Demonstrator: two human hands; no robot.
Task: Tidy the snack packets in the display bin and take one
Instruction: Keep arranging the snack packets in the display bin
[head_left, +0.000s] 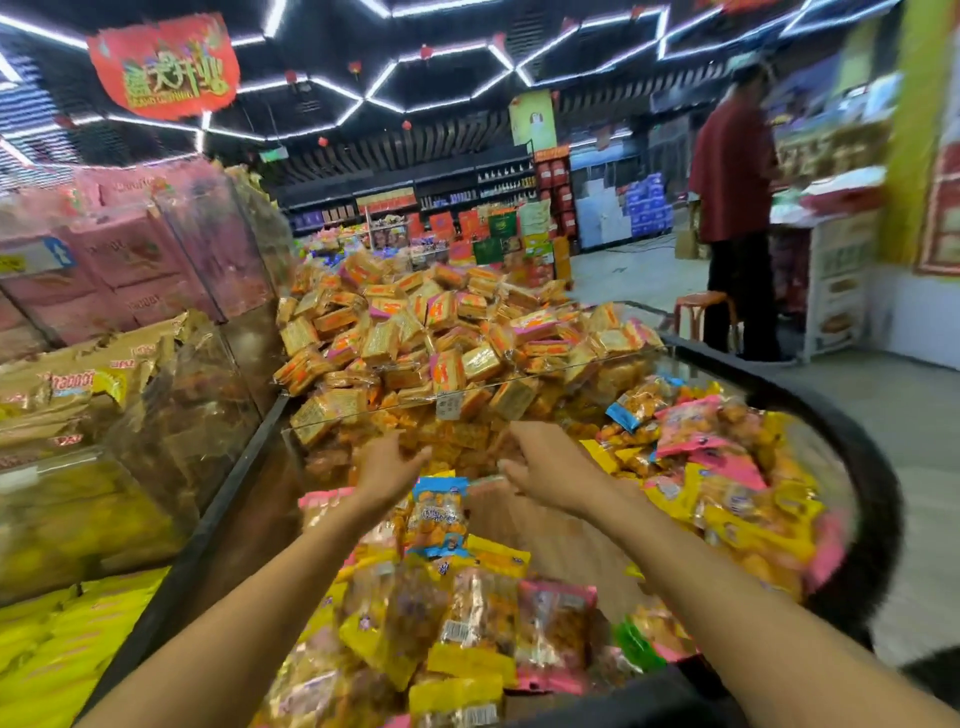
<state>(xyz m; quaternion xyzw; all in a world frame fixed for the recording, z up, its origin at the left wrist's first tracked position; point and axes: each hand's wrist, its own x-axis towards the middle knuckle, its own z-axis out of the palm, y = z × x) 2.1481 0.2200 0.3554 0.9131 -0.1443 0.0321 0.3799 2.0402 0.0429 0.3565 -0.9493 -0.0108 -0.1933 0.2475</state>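
Note:
A display bin with a dark curved rim (878, 499) holds several loose snack packets in yellow, pink and blue. A blue-topped packet (439, 512) lies just below and between my hands. My left hand (387, 467) and my right hand (550, 467) reach forward over the bin's middle, close to the clear divider (467, 395). Both hands have fingers spread and nothing in them. Bare brown bin floor (561, 545) shows under my right forearm. The picture is blurred by motion.
Beyond the clear divider rises a heap of orange cracker packs (426, 327). Clear bins of pink and brown packets (130, 291) stand at the left, yellow packets (57, 649) at lower left. A person in a red shirt (735, 208) stands at a counter at the right, by an orange stool (704, 306).

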